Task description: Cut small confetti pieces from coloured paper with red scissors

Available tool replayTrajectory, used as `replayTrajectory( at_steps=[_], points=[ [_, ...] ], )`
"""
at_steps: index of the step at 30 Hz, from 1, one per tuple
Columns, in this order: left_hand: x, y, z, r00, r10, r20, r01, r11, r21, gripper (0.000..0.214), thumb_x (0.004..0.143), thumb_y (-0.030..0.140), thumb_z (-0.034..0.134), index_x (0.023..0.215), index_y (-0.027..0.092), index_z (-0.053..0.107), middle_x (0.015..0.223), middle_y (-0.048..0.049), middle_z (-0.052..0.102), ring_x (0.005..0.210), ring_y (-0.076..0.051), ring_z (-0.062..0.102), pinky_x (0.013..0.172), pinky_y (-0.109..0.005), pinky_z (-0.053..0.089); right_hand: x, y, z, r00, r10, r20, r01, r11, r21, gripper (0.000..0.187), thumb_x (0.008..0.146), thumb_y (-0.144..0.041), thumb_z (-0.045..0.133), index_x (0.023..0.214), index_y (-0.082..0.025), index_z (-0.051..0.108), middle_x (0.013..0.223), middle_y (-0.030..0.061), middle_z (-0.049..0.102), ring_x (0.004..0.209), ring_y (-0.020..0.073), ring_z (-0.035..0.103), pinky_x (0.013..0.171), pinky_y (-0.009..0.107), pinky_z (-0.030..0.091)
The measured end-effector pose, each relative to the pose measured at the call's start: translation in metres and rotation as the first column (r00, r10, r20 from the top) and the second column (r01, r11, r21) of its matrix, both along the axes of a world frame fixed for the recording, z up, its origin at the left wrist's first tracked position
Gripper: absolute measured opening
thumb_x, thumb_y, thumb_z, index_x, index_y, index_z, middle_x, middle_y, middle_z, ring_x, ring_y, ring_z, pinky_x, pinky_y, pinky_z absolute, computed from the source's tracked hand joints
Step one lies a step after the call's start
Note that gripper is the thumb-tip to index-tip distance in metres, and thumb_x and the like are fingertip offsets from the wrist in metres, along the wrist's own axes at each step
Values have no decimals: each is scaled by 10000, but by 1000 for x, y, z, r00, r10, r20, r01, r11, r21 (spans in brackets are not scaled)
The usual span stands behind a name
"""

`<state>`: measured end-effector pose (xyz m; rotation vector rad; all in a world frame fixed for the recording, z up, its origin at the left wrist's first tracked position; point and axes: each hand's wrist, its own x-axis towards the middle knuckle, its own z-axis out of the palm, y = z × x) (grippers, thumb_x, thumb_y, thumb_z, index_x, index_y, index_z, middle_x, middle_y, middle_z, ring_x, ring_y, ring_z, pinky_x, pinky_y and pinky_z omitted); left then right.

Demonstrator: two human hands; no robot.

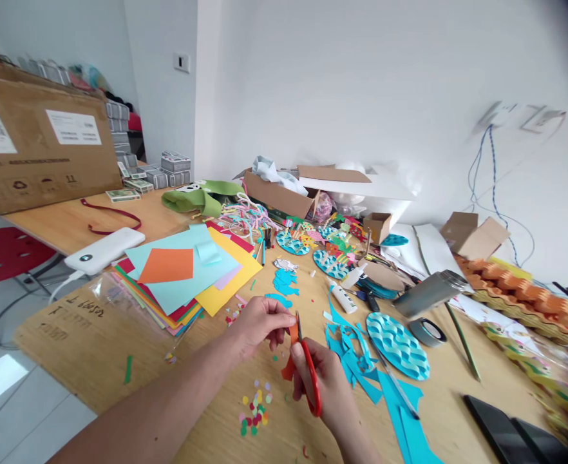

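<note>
Between thumb and fingers, my left hand (263,322) pinches the upper end of a small piece of orange paper (288,369). My right hand (320,370) is closed around the red handles of a pair of scissors (312,380). The dark blades point away from me and lie right beside the orange paper; I cannot tell whether they are cutting into it. Below my hands, small coloured paper dots (254,412) are scattered on the wooden table (197,412). Blue paper cutouts (284,281) lie just beyond my left hand.
Coloured paper sheets (178,296) are stacked at left, beside a white power bank (104,250). Blue paper scraps (354,354), a wavy blue oval (397,345), a glue bottle (343,296), a tape roll (427,331) and a steel flask (431,293) lie to the right. Cardboard boxes (279,193) stand behind.
</note>
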<state>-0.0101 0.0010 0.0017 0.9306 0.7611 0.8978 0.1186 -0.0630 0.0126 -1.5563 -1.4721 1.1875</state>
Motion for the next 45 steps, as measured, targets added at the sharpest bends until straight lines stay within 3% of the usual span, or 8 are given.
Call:
replayTrajectory(
  at_steps=[19, 29, 36, 45],
  points=[
    [0, 1, 0, 1000, 7, -3, -7, 1000, -15, 181, 610, 273, 651, 632, 130, 543, 428, 36, 504, 363, -63, 428, 320, -159, 309, 3, 1, -6, 999, -15, 33, 15, 1000, 2, 419, 722, -556, 556, 585, -181, 430, 352, -59, 468, 290, 67, 427, 297, 142, 309],
    [-1, -2, 3, 998, -60, -1, 60, 998, -14, 189, 632, 295, 631, 676, 135, 540, 457, 27, 529, 380, -74, 448, 329, -171, 319, 3, 1, -3, 1000, -21, 8, 21, 999, -27, 430, 712, -566, 561, 577, -188, 408, 345, -53, 491, 278, 55, 404, 294, 136, 288],
    [0, -1, 2, 1000, -9, -18, 9, 1000, 5, 186, 624, 289, 639, 687, 140, 546, 431, 47, 499, 386, -72, 447, 333, -162, 299, 3, 1, -2, 1000, -12, 15, 12, 1000, -25, 433, 714, -560, 566, 573, -182, 410, 340, -50, 489, 276, 56, 407, 294, 134, 279],
    [-1, -2, 3, 998, -42, -40, 43, 999, 24, 167, 624, 281, 627, 660, 138, 548, 424, 45, 495, 374, -62, 426, 336, -160, 288, 1, 0, 1, 1000, 1, 26, -1, 1000, 0, 455, 730, -597, 510, 576, -178, 422, 360, -38, 499, 289, 57, 417, 304, 139, 290]
  ],
)
